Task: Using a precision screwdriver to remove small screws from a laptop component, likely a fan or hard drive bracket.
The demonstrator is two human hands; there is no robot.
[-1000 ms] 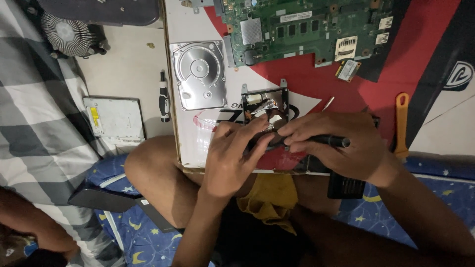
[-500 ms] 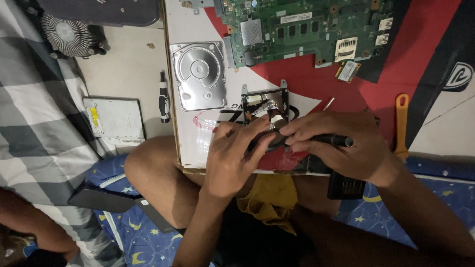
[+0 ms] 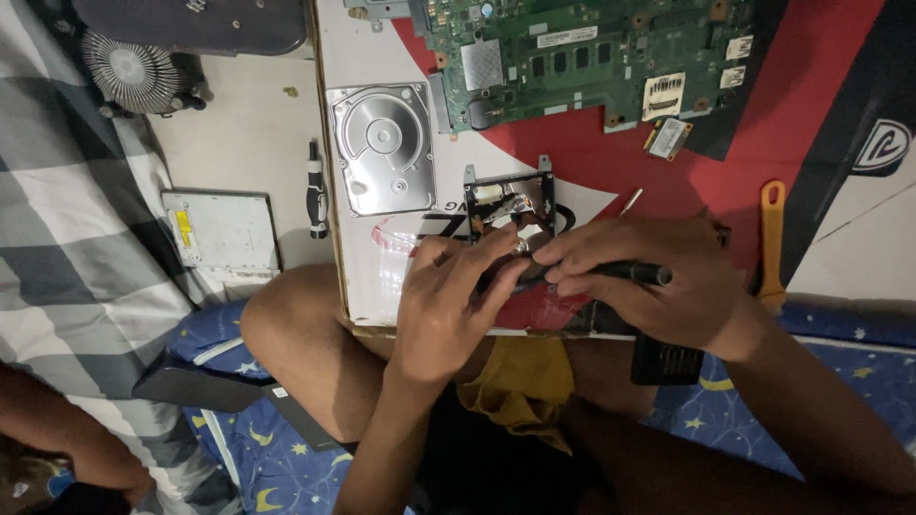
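Right hand gripping black screwdriver, tip down in open drive just past fingertips. Left hand pinching drive's near edge, holding steady. Lid off, up-left of hands; orange pry tool right.

Lower half of opened drive hidden under both hands; left hand and right hand cover it. Screwdriver tip lost behind fingers, contact point unclear. Circuit board cut off by top edge. Fan partly out of view. Black block mostly hidden beneath right wrist.
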